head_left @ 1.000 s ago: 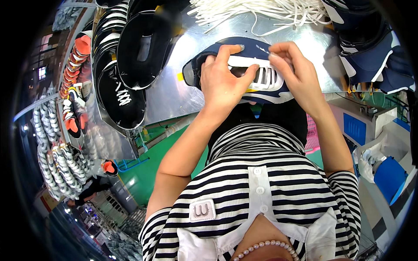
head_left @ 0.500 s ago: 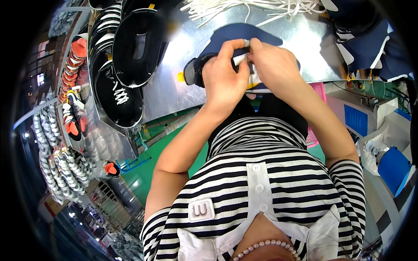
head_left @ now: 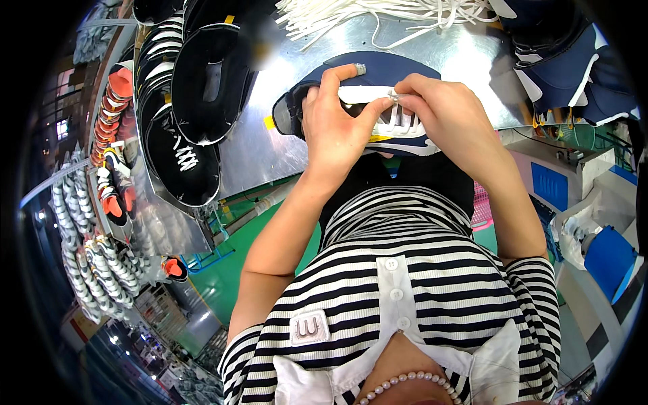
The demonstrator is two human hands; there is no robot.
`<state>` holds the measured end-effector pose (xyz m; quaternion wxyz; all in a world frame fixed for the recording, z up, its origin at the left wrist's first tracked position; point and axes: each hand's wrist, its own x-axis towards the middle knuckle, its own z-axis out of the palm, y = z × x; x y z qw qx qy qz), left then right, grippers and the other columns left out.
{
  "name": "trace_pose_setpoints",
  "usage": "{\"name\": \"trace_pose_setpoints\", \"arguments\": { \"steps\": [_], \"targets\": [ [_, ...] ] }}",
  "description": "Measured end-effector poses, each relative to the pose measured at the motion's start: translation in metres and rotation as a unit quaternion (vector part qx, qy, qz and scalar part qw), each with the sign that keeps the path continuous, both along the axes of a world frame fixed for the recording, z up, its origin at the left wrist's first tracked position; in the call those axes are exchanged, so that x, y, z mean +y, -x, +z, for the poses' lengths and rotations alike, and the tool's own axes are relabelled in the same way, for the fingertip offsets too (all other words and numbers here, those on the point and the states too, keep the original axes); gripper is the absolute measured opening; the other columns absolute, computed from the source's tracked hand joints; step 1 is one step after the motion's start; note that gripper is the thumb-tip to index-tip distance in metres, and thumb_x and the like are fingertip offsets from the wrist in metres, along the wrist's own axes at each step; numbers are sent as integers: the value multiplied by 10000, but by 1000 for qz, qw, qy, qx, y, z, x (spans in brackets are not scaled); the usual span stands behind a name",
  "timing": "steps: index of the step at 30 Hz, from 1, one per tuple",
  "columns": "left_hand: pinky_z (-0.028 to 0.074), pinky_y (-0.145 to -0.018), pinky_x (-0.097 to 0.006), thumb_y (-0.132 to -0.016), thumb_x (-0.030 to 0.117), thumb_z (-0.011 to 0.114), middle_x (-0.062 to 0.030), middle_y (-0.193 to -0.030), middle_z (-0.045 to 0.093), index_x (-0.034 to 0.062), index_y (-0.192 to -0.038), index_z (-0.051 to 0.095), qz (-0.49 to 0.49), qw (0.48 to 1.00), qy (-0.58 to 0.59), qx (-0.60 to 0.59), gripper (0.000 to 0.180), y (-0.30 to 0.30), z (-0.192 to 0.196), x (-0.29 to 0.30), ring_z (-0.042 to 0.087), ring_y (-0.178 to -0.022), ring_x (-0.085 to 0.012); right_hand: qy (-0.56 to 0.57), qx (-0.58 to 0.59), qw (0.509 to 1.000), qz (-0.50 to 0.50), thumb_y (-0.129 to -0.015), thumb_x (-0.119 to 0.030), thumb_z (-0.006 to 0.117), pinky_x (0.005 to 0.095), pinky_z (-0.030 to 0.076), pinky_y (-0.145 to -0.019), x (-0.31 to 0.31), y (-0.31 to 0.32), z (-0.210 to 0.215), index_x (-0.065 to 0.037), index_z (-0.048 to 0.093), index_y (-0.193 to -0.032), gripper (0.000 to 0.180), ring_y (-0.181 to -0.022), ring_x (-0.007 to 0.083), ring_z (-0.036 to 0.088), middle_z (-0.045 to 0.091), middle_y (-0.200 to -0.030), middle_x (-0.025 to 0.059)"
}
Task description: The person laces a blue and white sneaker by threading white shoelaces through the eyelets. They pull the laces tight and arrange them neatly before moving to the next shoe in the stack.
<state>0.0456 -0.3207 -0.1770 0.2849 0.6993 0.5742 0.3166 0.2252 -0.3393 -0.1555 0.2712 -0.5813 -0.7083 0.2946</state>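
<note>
A navy shoe upper lies on its side at the near edge of the metal table, its dark padded collar to the left. My left hand is closed on the upper around its opening, index finger stretched along the far side and thumb at the lacing. White shoelace runs in rows across the throat. My right hand pinches the lace at an eyelet, its fingertips meeting my left thumb. A white tongue strip shows between the hands. Part of the upper is hidden under my palms.
A heap of white laces lies along the table's far side. Stacked black shoe uppers fill the left of the metal table. More navy uppers are piled at right. A pink basket stands below the table edge.
The upper and both hands have come slightly nearer to me. My hands have spread a little apart, so the laced throat now shows. My right fingers have shifted to a pinch on the lace.
</note>
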Motion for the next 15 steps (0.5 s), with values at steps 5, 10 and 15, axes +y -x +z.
{"name": "trace_pose_setpoints", "arguments": {
  "steps": [5,10,15],
  "targets": [
    [529,-808,-289,-749,132,850,-107,-1002,693,-11,-1141,585,-1,1000,-5,9,495,-2,-2,0,664,-880,-150,-50,12,999,-15,-905,-119,618,449,504,-671,-12,-4,-3,-15,651,-959,122,-761,363,656,674,-790,174],
    [527,-809,-280,-756,99,837,-104,-999,693,-10,-1154,571,6,999,1,-32,491,0,-6,2,652,-883,-133,-44,51,997,-25,-897,-91,616,441,515,-685,-12,-8,-4,-1,661,-976,127,-768,369,661,685,-828,187],
    [525,-811,-279,-759,89,827,-108,-998,692,-11,-1158,567,9,1000,6,-29,487,-2,-3,1,654,-883,-140,-44,59,997,-35,-895,-96,631,433,520,-669,-14,-8,-9,0,643,-998,141,-749,368,670,695,-836,192]
  ]
}}
